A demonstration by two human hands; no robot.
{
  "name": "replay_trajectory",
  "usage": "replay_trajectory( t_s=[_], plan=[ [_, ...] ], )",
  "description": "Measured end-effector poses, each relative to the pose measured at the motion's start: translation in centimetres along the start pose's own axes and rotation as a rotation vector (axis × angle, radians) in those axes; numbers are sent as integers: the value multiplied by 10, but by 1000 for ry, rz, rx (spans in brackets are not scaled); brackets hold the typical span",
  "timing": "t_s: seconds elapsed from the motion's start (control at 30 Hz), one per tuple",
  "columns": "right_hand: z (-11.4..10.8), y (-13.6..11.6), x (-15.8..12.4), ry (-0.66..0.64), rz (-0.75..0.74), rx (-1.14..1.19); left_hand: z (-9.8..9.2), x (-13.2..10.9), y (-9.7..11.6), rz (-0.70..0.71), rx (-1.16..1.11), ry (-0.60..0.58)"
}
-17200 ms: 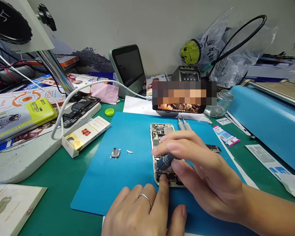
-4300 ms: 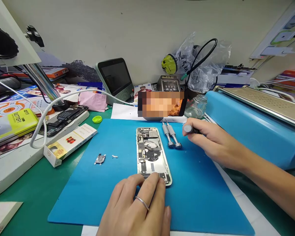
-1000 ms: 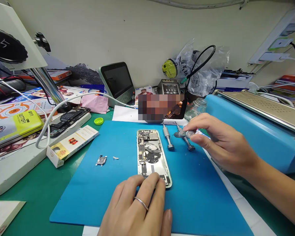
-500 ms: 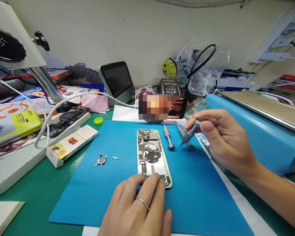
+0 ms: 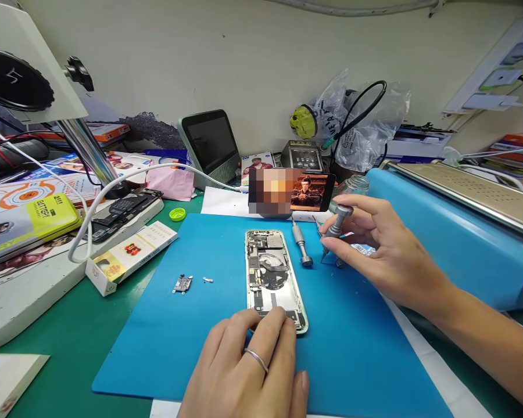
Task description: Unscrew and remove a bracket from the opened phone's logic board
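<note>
An opened phone [image 5: 261, 296] with its inner parts bare lies on the blue mat [image 5: 157, 348]. My left hand [image 5: 239, 371], a ring on one finger, rests with its fingers stretched over the phone's lower end, touching it. To the right of the phone, my right hand [image 5: 387, 261] pinches a small grey screwdriver [image 5: 343, 219] nearly upright, its tip down close to the mat. Another grey screwdriver [image 5: 302, 245] lies between phone and hand. One more is partly hidden behind my right fingers. Left of the phone lie a small metal-and-black component [image 5: 182, 283] and a tiny bracket-like piece [image 5: 208, 280].
A white box [image 5: 133, 255] and green cap [image 5: 177, 215] sit left of the mat, near a microscope-like stand [image 5: 89, 154]. Behind stand a propped phone playing video [image 5: 311, 193], a glass jar [image 5: 355, 185] and a smart display [image 5: 211, 139]. A blue padded machine [image 5: 440, 244] borders the right.
My right hand has turned the screwdriver from tilted to nearly upright, its fingers now lower along it. My left hand stays on the phone. The view has shifted slightly.
</note>
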State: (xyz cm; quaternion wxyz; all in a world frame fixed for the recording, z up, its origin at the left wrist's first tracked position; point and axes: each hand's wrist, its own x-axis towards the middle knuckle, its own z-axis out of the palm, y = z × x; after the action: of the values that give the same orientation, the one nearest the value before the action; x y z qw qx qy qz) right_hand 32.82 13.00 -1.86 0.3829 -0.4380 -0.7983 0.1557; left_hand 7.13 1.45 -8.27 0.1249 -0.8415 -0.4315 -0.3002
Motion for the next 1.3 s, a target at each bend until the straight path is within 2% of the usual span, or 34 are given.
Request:
replay_trajectory(
  t_s=[0.17, 0.43, 0.63, 1.03, 1.3],
  plan=[
    [4, -14, -6, 136, -81, 94, -1, 2, 0, -4, -10, -11],
    [21, -40, -29, 168, -148, 300, 4, -1, 4, -47, -4, 30],
    [30, -42, -35, 109, -123, 376, 9, -4, 8, -97, -48, 65],
    [31, -44, -37, 51, -122, 335, 5, -5, 4, -49, -38, 1],
    [33, -39, -31, -9, -221, 386, 3, -3, 4, -49, -40, 5]
  ],
)
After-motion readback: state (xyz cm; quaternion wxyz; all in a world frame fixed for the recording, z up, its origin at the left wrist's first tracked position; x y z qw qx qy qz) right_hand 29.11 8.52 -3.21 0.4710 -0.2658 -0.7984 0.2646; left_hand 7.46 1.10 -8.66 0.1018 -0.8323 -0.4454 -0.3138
